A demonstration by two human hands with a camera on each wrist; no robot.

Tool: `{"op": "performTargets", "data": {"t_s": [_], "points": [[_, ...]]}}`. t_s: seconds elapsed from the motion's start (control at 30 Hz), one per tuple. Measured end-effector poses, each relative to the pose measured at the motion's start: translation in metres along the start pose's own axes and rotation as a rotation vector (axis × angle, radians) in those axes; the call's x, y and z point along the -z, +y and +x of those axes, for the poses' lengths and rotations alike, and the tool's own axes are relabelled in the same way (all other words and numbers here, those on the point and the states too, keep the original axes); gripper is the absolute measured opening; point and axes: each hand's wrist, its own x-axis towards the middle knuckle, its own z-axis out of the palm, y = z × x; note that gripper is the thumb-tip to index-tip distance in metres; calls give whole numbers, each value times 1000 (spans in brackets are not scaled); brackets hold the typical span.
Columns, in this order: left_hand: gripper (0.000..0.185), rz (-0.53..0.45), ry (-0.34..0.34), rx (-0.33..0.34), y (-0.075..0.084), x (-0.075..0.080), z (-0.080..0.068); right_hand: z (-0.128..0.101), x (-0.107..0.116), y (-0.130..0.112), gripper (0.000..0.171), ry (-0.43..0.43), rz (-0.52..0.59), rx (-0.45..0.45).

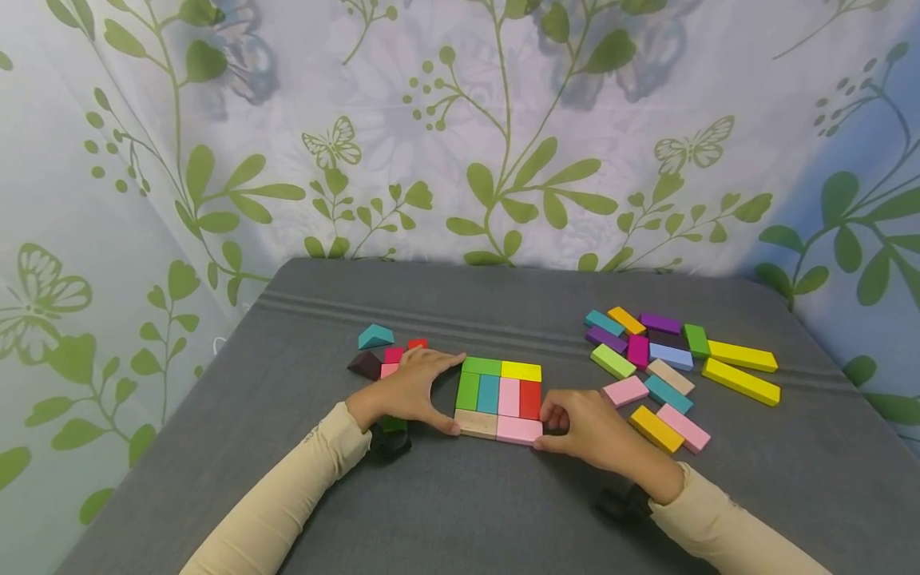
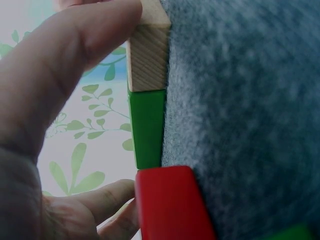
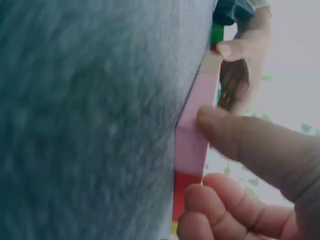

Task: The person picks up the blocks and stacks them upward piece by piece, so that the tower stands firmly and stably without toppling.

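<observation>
Wooden blocks lie flat, side by side, in a square on the grey cloth. Its front row is a natural wood block (image 1: pixel 476 423) and a pink block (image 1: pixel 519 430); behind them stand a green block (image 1: pixel 468 391), a teal block (image 1: pixel 489 394), a second pink block (image 1: pixel 509 398) and a red block (image 1: pixel 530 399). A light green block (image 1: pixel 481 365) and a yellow block (image 1: pixel 521 371) form the back. My left hand (image 1: pixel 413 389) spans the left side, thumb at the natural wood block's corner. My right hand (image 1: pixel 589 427) holds the front pink block's corner between thumb and curled fingers.
On the right lie loose blocks, among them two long yellow ones (image 1: pixel 742 382) and a purple one (image 1: pixel 660 323). At left, a teal triangular block (image 1: pixel 375 336) and a dark brown one (image 1: pixel 365 365) sit near red and pink blocks, partly hidden by the left hand.
</observation>
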Motion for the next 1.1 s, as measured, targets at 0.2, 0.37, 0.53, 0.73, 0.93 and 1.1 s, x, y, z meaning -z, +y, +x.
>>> {"op": "performTargets", "data": {"t_s": [0.2,0.37,0.53,0.73,0.93,1.1], "points": [[113,1,1,-1,1,0,1,-2,28,20,35,-15,-9,31],[113,0,8,11,1,0,1,-11,63,38,56,39,-248,-74],[113,-2,5,9,2,1,-1,-18,80,51,68,31,-344,-227],[113,-4,4,1,2,0,-2,-17,78,55,87,-45,-273,-286],[113,0,9,-2,2,0,-1,-14,76,55,71,-54,-240,-246],[114,-5,12,-4,2,0,-1,-9,66,53,57,-64,-164,-73]]}}
